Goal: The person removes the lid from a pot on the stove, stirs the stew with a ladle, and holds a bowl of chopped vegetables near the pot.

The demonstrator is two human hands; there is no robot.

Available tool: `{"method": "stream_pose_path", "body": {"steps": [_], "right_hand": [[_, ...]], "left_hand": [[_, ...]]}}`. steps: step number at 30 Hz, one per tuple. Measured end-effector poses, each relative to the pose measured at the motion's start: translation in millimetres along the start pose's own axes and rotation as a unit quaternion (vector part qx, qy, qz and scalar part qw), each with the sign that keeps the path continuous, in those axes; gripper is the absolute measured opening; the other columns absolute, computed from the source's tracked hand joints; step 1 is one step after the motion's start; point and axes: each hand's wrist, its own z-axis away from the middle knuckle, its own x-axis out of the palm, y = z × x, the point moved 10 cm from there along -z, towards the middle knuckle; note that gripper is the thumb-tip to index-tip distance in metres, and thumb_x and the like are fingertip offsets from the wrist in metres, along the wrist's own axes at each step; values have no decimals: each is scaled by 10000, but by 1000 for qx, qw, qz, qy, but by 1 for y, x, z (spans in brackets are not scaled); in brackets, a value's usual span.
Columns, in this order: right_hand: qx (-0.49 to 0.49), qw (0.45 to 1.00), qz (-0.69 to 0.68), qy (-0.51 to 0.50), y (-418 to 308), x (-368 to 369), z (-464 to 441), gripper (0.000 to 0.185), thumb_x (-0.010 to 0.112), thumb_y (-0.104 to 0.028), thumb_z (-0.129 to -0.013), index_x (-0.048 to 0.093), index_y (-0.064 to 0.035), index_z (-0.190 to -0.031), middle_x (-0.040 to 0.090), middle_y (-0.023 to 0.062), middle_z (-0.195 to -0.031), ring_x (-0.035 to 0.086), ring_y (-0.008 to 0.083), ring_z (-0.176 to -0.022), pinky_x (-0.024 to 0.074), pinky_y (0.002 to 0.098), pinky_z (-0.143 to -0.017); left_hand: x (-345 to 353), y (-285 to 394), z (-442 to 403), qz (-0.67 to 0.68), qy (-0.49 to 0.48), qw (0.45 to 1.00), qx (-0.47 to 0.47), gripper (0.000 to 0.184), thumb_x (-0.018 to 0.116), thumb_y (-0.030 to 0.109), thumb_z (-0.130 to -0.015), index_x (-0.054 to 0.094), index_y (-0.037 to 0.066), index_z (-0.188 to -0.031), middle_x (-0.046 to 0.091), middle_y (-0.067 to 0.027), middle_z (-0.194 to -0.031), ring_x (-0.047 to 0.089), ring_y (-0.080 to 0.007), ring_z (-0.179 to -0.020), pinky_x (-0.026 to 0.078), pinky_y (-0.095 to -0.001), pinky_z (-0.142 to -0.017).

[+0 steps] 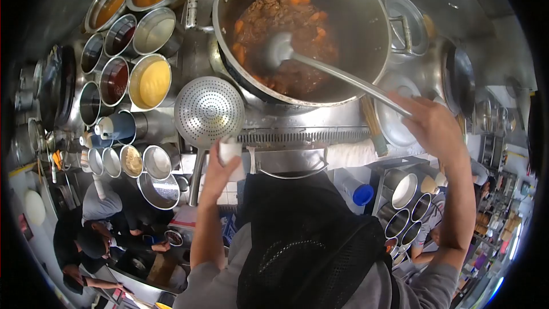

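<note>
Right hand [429, 121]: ladle [343, 76] was gripped, handle end hidden
Left hand [217, 173]: white item [230, 149] was pinched, hard to identify
Pot [361, 23]: far rim was cut off

Free room over the far side of the pot [363, 28], ladle handle [349, 79] across its near-right rim.

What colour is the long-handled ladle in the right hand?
The ladle is silver-grey, bowl and handle alike; the head view shows it best.
</note>
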Motion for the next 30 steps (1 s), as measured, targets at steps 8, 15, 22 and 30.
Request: {"method": "stream_pose_path", "body": {"steps": [8,15,22,30], "right_hand": [[94,993,-72,-1,33,-36,73,580,698,-47,-918,568,-19,-1483,619,131,-713,589,225,-541,476,368,-573],[239,876,-416,-45,39,14,92,515,621,-120,-1041,506,11,-1526,574,13,-685,500,64,-480,388,249,-446],[163,932,-320,-57,28,20,69,507,629,-97,-1020,530,20,-1503,580,9,-664,533,87,-470,409,279,-459],[240,893,-370,-84,33,33,38,512,618,-146,-1039,520,21,-1513,578,30,-700,538,97,-488,421,279,-462]], "left_hand": [[11,-48,2,-193,-6,981,0,979,884,165,-820,324,26,-1610,453,-223,-1545,448,-334,-1428,359,-430,-1210],[-1,-40,12,-294,42,950,99,1015,903,138,-790,322,41,-1617,480,-211,-1515,504,-328,-1379,434,-473,-1163],[-6,-47,14,-212,17,975,67,1018,875,55,-810,285,70,-1639,497,-195,-1504,529,-302,-1369,513,-467,-1081],[-3,-56,16,-163,21,985,55,1024,883,79,-810,287,59,-1642,525,-190,-1485,544,-302,-1350,497,-437,-1078]]}}
